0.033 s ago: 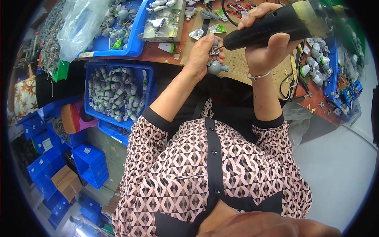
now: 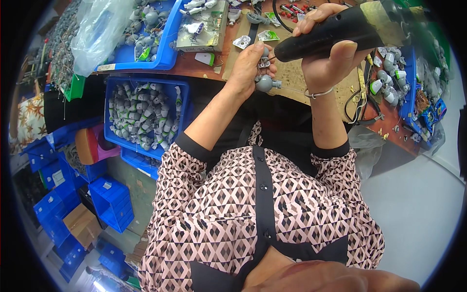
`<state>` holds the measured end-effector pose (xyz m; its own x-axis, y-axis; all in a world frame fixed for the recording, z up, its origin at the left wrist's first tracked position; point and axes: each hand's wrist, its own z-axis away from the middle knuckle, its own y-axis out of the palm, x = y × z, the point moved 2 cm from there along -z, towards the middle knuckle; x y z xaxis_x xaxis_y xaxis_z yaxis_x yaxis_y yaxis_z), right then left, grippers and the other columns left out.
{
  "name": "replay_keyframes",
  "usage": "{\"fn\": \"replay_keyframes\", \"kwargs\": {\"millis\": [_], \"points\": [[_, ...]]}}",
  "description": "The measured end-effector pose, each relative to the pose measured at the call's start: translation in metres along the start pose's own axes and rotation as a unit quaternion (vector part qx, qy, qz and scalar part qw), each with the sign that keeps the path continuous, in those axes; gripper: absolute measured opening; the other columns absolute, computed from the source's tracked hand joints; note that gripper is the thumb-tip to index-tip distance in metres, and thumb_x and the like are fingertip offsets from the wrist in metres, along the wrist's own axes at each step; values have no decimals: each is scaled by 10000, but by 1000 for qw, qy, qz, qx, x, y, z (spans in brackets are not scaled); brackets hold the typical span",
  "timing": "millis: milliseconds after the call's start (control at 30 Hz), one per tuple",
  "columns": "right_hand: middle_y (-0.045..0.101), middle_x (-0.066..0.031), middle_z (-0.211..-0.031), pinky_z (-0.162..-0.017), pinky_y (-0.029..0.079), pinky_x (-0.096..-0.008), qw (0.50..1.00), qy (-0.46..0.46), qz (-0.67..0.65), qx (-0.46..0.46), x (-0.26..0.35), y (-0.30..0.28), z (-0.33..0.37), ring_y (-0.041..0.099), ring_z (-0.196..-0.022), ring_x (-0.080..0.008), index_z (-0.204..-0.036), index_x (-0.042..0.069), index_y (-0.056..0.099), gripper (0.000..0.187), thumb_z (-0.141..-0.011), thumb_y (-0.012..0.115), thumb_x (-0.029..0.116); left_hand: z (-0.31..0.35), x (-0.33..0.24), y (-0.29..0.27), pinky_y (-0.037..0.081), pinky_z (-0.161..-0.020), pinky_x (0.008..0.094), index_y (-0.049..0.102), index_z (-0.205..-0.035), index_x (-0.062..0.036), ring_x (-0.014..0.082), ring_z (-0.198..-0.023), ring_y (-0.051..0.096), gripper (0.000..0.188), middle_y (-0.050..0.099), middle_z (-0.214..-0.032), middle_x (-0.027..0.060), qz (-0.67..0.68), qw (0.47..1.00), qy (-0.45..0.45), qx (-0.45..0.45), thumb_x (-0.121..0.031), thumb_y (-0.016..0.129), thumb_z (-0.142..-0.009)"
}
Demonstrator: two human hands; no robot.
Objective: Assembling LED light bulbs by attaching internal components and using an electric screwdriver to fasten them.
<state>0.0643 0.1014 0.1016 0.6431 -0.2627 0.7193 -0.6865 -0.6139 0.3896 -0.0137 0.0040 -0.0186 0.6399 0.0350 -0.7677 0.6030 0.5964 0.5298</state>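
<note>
My left hand (image 2: 242,73) is closed around a small grey plastic assembly (image 2: 265,83) with a rounded ball end and an open, light-coloured section. A thin wire runs from its side toward my right wrist. In my right hand (image 2: 327,73) is a thick black electric screwdriver (image 2: 335,38), lying nearly level with its narrow nose pointing left. Its bit meets the open section between my left fingers; whether it sits in a screw is too small to tell. Loose white and green shell pieces (image 2: 268,35) lie on the work board (image 2: 296,73) beyond my left hand.
Below the table edge at left stands a blue bin (image 2: 146,144) full of grey-and-green parts. Another blue tray (image 2: 168,48) and a clear plastic bag (image 2: 99,39) are at the far left. A parts tray (image 2: 409,82) and a black cable (image 2: 352,104) lie right. Small red-tipped pieces (image 2: 292,9) lie behind.
</note>
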Motion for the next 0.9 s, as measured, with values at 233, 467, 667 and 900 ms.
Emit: {"fn": "replay_keyframes", "kwargs": {"millis": [233,467,667,900], "points": [[523,-97,-833,-567,492,-270,1000,-24,-18,-2,-7,-1,4,564,-644,-159,-1055,-34,446,700,-824,651,594,2,0,2,519,-641,259,489,-1106,-31,121,-709,589,336,566,-911,58,-42,999,1,33,-353,469,-1011],[505,-90,-856,-584,491,-269,998,28,-49,6,4,-2,0,560,-674,-161,-1045,-15,438,697,-819,643,612,3,3,0,510,-686,267,479,-1133,-34,115,-734,574,339,558,-934,60,-42,998,-4,47,-352,464,-1015],[500,-84,-861,-583,487,-259,792,-197,-573,71,-51,13,-15,555,-681,-152,-1067,-9,428,725,-807,640,634,1,3,2,515,-681,270,478,-1110,-30,115,-731,579,335,556,-928,61,-42,997,10,59,-351,468,-1012],[506,-79,-823,-564,482,-257,805,-190,-559,59,-35,14,-10,550,-636,-149,-1042,-23,454,715,-823,617,637,3,2,0,524,-659,273,478,-1069,-36,113,-719,577,341,548,-917,52,-45,997,5,58,-370,479,-1004]]}}
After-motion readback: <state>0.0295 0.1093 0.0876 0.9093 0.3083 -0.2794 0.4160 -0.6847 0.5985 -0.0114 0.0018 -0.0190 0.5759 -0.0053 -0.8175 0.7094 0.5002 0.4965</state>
